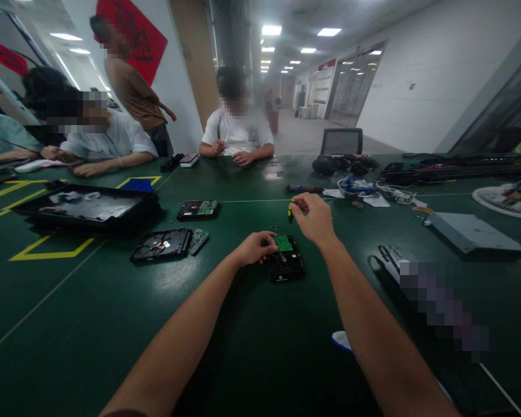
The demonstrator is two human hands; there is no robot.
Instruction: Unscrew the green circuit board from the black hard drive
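A black hard drive (289,267) with a green circuit board (283,243) lies on the table in front of me. My left hand (257,248) is closed on the drive's left side, its fingertips at the edge of the board. Above the drive's far end, my right hand (313,217) pinches a short yellow-and-black screwdriver (290,212), held roughly upright; its tip is too small to make out. A few tiny pieces, perhaps screws, lie just beyond the drive.
Left of me are another hard drive (197,209), an opened drive (161,246), a loose circuit board (199,241) and a black tray (87,202). A grey metal box (477,233) and cables (356,186) are on the right. A person (237,133) sits opposite.
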